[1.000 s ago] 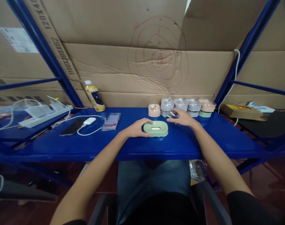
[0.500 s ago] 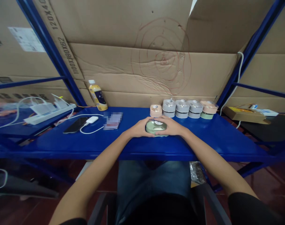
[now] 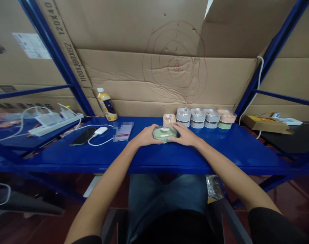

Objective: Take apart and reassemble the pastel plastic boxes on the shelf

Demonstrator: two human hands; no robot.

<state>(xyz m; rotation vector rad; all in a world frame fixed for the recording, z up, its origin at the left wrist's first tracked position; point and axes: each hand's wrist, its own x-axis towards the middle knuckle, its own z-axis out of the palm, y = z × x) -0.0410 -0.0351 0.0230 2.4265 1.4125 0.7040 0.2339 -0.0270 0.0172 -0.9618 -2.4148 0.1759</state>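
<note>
Cupping the green box [image 3: 159, 136] from both sides, I have it between my left hand [image 3: 145, 136] and my right hand [image 3: 187, 135], over the blue table [image 3: 149, 159] and just in front of the row of boxes at the back. My grip is closed on it with both hands, thumbs on the near side and fingers around the far side. The clear cover [image 3: 171, 130] is already on top, with a pale round label showing; whether its rim is fully seated I cannot tell, as my fingers hide much of the edge. The green box is apart from the row, where a single peach box [image 3: 169, 119] stands beside three grey stacks [image 3: 197, 118] and a peach-and-green stack [image 3: 225, 117].

Compared with half a second ago, the green box has shifted slightly to my left and a little farther from me, and both hands have gone with it. A moment before that, the cover was off: my left hand alone was at the green box, while my right hand had the clear cover near the grey stacks. The row itself looks the same as half a second ago.
</note>
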